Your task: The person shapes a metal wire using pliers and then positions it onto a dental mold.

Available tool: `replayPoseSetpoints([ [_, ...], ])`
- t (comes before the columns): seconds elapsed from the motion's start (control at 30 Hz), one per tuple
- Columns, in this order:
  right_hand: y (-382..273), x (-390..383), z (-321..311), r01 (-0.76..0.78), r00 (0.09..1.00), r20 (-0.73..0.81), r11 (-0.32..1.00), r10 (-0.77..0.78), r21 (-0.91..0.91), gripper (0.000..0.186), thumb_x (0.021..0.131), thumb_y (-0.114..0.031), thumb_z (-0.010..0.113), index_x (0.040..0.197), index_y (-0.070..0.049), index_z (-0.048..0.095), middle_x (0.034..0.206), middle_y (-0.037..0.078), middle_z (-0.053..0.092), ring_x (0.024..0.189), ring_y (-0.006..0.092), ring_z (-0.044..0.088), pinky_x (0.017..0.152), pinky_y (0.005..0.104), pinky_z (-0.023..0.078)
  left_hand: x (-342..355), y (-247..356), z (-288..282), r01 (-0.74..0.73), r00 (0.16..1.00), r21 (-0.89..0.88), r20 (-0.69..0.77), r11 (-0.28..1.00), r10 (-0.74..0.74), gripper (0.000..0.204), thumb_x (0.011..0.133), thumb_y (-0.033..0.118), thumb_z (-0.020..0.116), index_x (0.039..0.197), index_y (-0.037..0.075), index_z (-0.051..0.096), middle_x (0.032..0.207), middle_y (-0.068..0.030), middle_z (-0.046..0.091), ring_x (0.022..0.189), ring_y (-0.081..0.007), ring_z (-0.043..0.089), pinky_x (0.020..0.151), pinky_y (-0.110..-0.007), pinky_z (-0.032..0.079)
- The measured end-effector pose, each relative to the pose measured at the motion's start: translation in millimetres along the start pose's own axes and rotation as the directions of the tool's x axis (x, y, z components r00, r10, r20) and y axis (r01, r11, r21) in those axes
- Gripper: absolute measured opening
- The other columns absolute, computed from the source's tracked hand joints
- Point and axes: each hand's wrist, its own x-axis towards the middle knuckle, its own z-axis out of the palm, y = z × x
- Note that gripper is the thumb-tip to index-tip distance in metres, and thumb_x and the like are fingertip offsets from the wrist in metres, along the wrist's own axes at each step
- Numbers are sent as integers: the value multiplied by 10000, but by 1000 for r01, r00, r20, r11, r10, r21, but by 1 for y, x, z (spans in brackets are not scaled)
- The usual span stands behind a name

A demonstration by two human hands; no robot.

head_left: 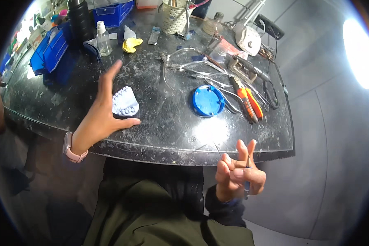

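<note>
White dental cast (126,101), wide-open left hand (99,118) beside it, right hand (238,175) pinching 1 wire (217,149), 1 pencil (247,186)

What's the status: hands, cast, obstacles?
Left hand open beside cast, contact unclear. Right hand pinching thin wire, also holding pencil-like tool. Blue dish, orange pliers on bench beyond right hand.

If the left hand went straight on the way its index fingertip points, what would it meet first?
Most likely the yellow lump, ahead of the left hand and slightly right, though the hand's height is hard to judge.
</note>
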Motion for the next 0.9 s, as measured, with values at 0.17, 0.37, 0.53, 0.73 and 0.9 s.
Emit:
replayPoseSetpoints([
  [0.17,-9,-26,24,-66,982,-176,998,62,-21,398,741,-24,769,952,-135,451,770,36,719,890,286,702,1032,533,377,-34,75,-3,-123,952,-205,-300,971,57,532,664,52,802,1133,-35,566,1199,-181,549,1096,-220,548,884,-305,436],
  [0.37,-18,-49,50,184,973,-140,983,-184,-12,368,752,-38,774,1005,-102,515,881,41,727,991,253,677,1125,443,259,-83,104,58,109,946,-923,-18,369,-324,161,825,-4,672,975,-57,648,1019,-186,651,923,-192,629,812,-301,506],
  [0.53,-22,-49,58,246,966,-78,969,-245,3,392,755,-24,762,1049,-105,516,915,46,726,988,269,677,1079,423,336,-74,99,48,182,940,-957,102,225,-326,94,852,-16,640,935,-61,642,917,-181,672,825,-175,656,772,-299,546],
  [0.73,-18,-2,70,-39,981,183,993,59,-109,344,774,-13,694,1105,-79,626,803,91,631,588,219,629,563,355,492,-59,69,19,152,909,-827,-99,541,-406,53,844,4,670,861,-44,656,843,-113,697,791,-111,648,715,-234,507],
  [0.9,-4,27,72,-93,805,550,963,222,-253,401,799,-98,695,1184,-181,618,996,52,581,616,199,600,532,343,476,-61,38,18,167,940,-543,-164,823,-299,51,772,-7,715,793,-27,673,760,-95,683,749,-120,647,695,-231,488],
])
